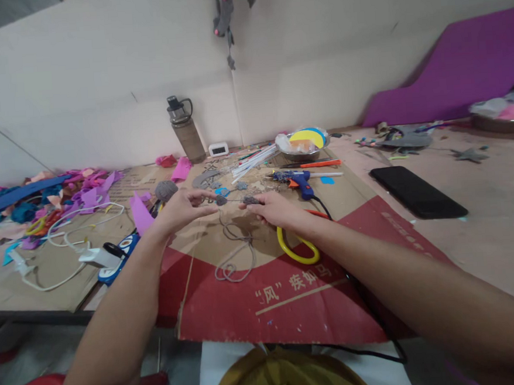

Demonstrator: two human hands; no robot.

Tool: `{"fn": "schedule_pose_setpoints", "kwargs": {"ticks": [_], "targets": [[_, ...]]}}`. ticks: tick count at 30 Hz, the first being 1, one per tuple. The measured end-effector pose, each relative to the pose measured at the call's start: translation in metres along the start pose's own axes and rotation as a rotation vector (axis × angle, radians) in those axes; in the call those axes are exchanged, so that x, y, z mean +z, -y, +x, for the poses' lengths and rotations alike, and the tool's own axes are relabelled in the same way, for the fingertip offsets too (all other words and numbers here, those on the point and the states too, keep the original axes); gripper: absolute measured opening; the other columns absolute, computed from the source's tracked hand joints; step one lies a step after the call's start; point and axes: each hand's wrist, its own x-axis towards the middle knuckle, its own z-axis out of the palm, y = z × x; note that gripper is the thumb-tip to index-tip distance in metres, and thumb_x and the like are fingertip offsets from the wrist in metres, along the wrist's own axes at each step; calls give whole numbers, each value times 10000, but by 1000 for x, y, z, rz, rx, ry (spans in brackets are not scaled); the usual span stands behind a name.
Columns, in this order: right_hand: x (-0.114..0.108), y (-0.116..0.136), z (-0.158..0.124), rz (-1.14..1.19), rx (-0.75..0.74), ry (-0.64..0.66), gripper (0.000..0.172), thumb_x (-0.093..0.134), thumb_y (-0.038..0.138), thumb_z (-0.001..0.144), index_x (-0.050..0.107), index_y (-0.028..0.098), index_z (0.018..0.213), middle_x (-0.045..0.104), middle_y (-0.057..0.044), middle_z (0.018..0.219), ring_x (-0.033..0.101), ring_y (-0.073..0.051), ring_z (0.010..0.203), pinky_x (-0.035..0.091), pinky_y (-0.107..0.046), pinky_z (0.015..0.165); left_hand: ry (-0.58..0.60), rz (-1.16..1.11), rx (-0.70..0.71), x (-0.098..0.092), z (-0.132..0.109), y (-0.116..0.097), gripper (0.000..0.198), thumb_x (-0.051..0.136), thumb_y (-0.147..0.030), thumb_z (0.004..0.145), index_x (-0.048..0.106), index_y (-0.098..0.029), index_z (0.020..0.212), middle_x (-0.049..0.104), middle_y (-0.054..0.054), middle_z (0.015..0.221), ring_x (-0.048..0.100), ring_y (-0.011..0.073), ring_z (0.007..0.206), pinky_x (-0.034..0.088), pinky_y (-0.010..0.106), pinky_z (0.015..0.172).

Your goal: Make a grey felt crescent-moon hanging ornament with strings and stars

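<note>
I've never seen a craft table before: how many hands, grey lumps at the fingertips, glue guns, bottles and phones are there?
Left hand, right hand: 2
Grey lumps: 2
Glue gun: 1
Bottle: 1
Phone: 1
Total: 7

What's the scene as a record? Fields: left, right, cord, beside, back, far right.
left: hand, fingertips at a small grey piece, grip unclear
right: hand, pinching a dark grey piece
cord: grey cord, loose loops on cardboard
beside: blue glue gun, right of the hands
back: bottle, metal bowl
far right: black phone, lying flat
</note>
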Motion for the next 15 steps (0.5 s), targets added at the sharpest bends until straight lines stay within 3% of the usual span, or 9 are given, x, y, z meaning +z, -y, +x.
{"fn": "schedule_pose_setpoints", "kwargs": {"ticks": [3, 6, 9, 11, 15], "targets": [[0, 3, -2, 82, 45, 6, 304, 512, 212, 845, 696, 144, 1077, 424, 55, 499, 355, -78, 431, 292, -201, 460, -69, -91, -55, 9, 1, 1, 302, 717, -461, 683, 766, -197, 823, 691, 47, 758, 559, 151, 653, 401, 254, 603], [0, -1, 0, 62, 16, 2, 306, 516, 227, 844, 703, 151, 1074, 434, 47, 510, 383, -85, 449, 306, -205, 467, -88, -116, -119, 14, 2, 0, 330, 691, -498, 695, 759, -179, 750, 686, 43, 703, 542, 146, 616, 392, 251, 582], [1, -8, 5, -91, -110, -40, 284, 506, 242, 856, 720, 174, 1029, 498, 23, 569, 440, -107, 526, 363, -221, 542, -77, -129, -198, 16, 2, -1, 349, 696, -507, 676, 734, -160, 682, 568, 2, 537, 422, 100, 490, 293, 237, 476], [1, -12, 8, -236, -261, -87, 262, 503, 214, 857, 730, 186, 985, 591, -15, 707, 514, -136, 677, 410, -248, 670, -74, -174, -254, 16, 2, 0, 358, 702, -515, 661, 703, -158, 634, 451, -27, 456, 327, 76, 434, 218, 235, 436], [3, -15, 8, -426, -421, -134, 327, 470, 101, 842, 714, 191, 1041, 619, -66, 908, 522, -175, 875, 403, -292, 836, -31, -302, -324, 15, 4, 6, 369, 726, -518, 629, 635, -168, 556, 296, -57, 421, 215, 54, 405, 140, 228, 417]]}}
